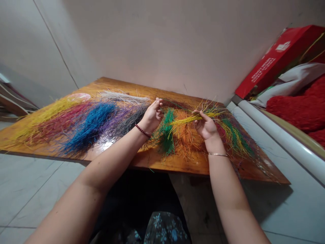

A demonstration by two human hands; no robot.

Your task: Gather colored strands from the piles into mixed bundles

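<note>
Loose bundle of thin, wiry yellow strands (pixel 181 120)
Right hand (pixel 204 125) pinches it mid-length, ends splaying either side; left hand's (pixel 153 117) fingertips pinch a fine dark-green strand (pixel 175 102).

Colored fiber bundles (pixel 92 125) suggest a craft workspace.

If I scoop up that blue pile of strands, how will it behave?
The blue pile should be light for its bulk, as it is all thin strands. It looks wiry rather than limp, since loose ends splay outward. No tie shows around it, so some strands would probably slip from a loose grip.
</note>
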